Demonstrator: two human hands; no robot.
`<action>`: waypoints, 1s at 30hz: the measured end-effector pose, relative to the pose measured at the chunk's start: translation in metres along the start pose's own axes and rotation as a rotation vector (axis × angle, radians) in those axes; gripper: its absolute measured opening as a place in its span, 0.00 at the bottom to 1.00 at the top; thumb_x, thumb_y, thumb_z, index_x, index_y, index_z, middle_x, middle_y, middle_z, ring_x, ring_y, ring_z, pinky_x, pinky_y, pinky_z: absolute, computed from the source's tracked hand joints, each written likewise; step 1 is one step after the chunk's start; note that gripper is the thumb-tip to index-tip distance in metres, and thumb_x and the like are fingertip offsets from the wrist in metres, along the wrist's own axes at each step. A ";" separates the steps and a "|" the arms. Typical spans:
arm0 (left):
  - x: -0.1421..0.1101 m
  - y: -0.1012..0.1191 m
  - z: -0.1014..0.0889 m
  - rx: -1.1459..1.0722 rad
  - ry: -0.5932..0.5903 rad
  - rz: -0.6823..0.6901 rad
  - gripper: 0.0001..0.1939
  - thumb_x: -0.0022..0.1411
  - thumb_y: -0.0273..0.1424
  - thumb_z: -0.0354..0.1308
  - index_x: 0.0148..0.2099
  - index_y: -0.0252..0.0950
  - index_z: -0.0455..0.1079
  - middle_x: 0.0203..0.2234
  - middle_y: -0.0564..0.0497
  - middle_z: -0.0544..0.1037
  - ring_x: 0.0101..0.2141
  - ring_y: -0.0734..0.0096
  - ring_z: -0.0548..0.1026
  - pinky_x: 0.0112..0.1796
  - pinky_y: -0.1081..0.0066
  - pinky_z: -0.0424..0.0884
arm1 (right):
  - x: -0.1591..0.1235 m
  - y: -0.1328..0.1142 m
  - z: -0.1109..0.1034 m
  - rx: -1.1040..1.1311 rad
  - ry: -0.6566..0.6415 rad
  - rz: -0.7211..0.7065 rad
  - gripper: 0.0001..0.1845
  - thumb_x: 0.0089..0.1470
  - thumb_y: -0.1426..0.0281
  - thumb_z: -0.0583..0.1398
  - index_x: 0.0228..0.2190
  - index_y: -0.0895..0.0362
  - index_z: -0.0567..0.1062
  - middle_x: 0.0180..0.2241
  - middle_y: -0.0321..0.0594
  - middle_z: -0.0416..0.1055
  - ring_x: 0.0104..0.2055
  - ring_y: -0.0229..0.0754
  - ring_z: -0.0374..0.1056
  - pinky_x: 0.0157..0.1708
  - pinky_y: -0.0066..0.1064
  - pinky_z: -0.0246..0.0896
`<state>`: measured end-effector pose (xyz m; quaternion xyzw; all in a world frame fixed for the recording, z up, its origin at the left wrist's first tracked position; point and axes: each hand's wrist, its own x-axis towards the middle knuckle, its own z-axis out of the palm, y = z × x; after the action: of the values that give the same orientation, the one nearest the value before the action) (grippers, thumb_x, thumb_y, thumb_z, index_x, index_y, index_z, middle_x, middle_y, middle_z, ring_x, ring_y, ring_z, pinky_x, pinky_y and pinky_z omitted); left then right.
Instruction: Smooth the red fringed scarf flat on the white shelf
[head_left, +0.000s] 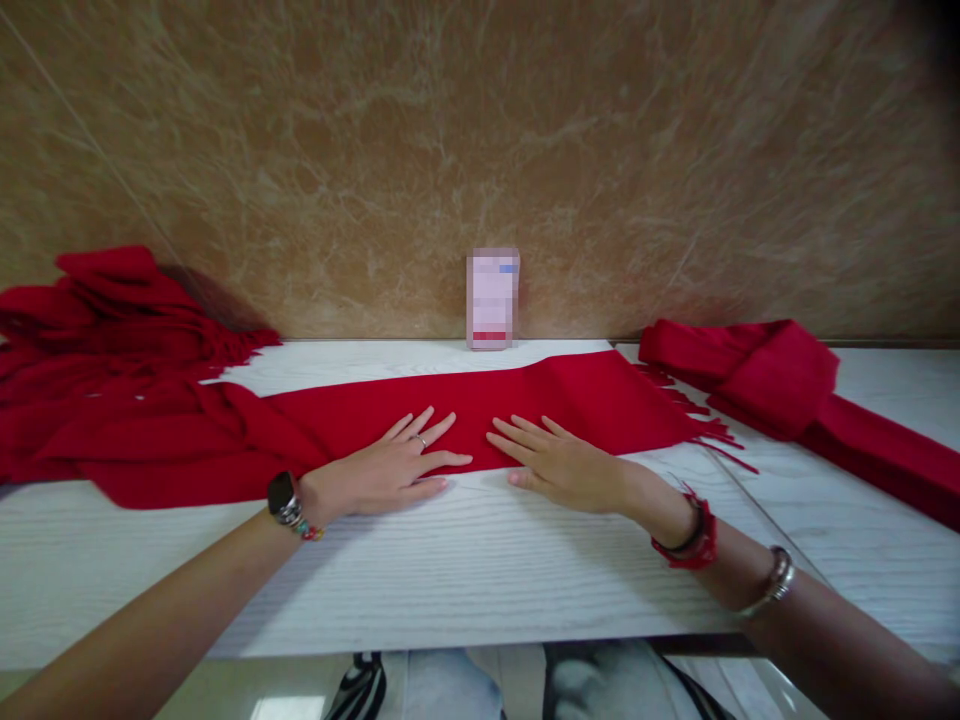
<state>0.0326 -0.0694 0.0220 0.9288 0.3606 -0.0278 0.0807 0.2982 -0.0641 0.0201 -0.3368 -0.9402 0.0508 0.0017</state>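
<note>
Left hand [401, 465]: is lying palm down with fingers spread on a red scarf [592, 400], fingertips pointing right; a watch [283, 496] is encircling the wrist. Right hand [559, 462]: is resting palm down, fingers slightly parted and pointing left, at the scarf's near edge; a red band [697, 537] is circling the wrist.

Scarf: is lying on the white table [480, 570], its long axis running left to right, roughly along the table's near edge; the fringed end is pointing right, while the left part is wrinkling beside a heap of red cloth [135, 310], where its end is blending in.

Folded red cloth [780, 385]: is sitting beyond the fringe, at right. Blurred phone-like item [492, 300]: is standing centrally at the far side, before a brown marbled wall [480, 140].
</note>
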 end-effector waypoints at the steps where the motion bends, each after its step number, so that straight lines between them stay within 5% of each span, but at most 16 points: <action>1: 0.000 0.000 0.000 0.001 -0.003 -0.007 0.22 0.66 0.45 0.37 0.61 0.53 0.50 0.64 0.53 0.33 0.61 0.51 0.34 0.56 0.51 0.39 | -0.003 0.001 0.000 -0.022 -0.005 0.049 0.30 0.60 0.56 0.42 0.59 0.58 0.51 0.61 0.49 0.46 0.62 0.54 0.41 0.55 0.55 0.43; 8: 0.000 0.000 -0.001 0.016 -0.030 -0.011 0.23 0.65 0.47 0.36 0.61 0.54 0.50 0.64 0.54 0.32 0.61 0.52 0.33 0.57 0.52 0.37 | 0.012 -0.011 -0.001 -0.103 0.180 0.111 0.29 0.61 0.62 0.43 0.59 0.64 0.52 0.61 0.51 0.43 0.63 0.53 0.38 0.56 0.53 0.42; 12: 0.001 -0.002 0.000 0.020 -0.041 -0.054 0.25 0.63 0.50 0.37 0.61 0.54 0.51 0.63 0.52 0.31 0.61 0.50 0.32 0.56 0.50 0.37 | 0.027 -0.015 0.004 -0.091 0.141 0.078 0.27 0.60 0.67 0.42 0.59 0.64 0.52 0.61 0.48 0.45 0.62 0.50 0.41 0.56 0.51 0.45; 22: 0.001 0.003 -0.007 -0.026 -0.056 -0.057 0.25 0.63 0.52 0.36 0.60 0.56 0.51 0.63 0.51 0.30 0.60 0.46 0.32 0.55 0.47 0.38 | 0.004 0.019 0.011 -0.375 0.163 0.267 0.25 0.58 0.71 0.47 0.53 0.75 0.61 0.55 0.64 0.56 0.58 0.56 0.53 0.53 0.46 0.53; 30: 0.003 0.000 -0.002 -0.031 -0.021 -0.040 0.28 0.61 0.54 0.35 0.60 0.51 0.54 0.63 0.47 0.34 0.60 0.46 0.32 0.55 0.47 0.38 | 0.062 0.002 0.005 -0.239 0.199 -0.041 0.25 0.59 0.73 0.43 0.56 0.69 0.56 0.59 0.56 0.52 0.62 0.47 0.42 0.57 0.45 0.46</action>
<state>0.0346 -0.0667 0.0234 0.9198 0.3785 -0.0338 0.0982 0.2513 -0.0238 0.0128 -0.3188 -0.9414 -0.0952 0.0560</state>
